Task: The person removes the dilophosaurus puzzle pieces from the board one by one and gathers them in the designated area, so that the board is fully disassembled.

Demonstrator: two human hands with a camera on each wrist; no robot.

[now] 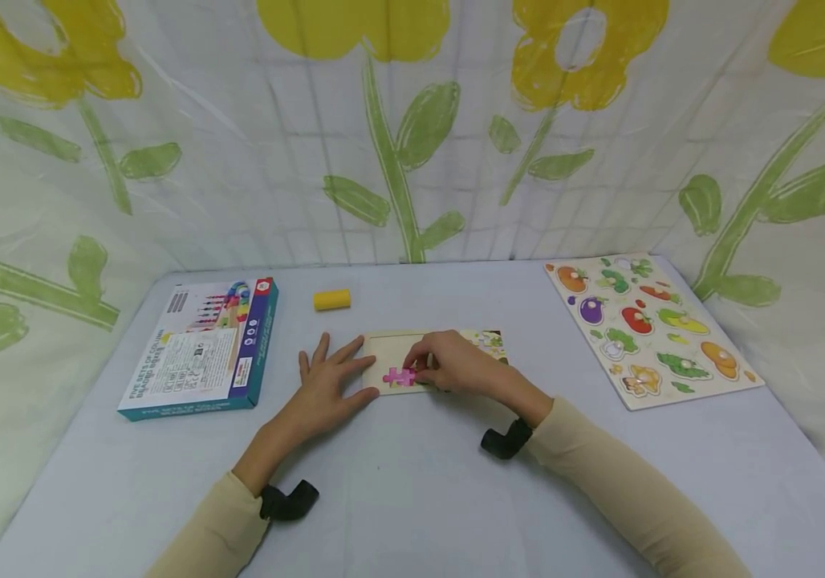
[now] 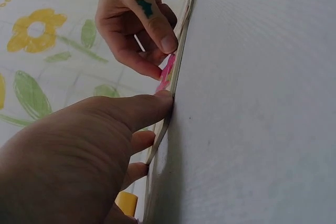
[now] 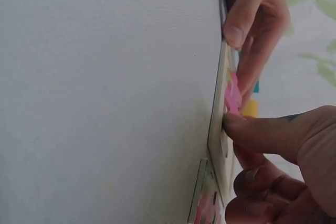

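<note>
A shallow wooden puzzle tray lies mid-table. My left hand spreads its fingers along the tray's left side, thumb at the near corner. A pink jigsaw piece sits over the tray's near edge. My right hand pinches its right end between thumb and fingers; the right wrist view shows the thumb against the pink piece. Whether the piece lies flat in the tray cannot be told. Printed puzzle pieces show beyond the right hand, which hides part of them.
A yellow cylinder lies behind the tray. On the left is a boxed toy with a blue edge. A vegetable peg board lies at the right. A flower-printed curtain hangs behind the table.
</note>
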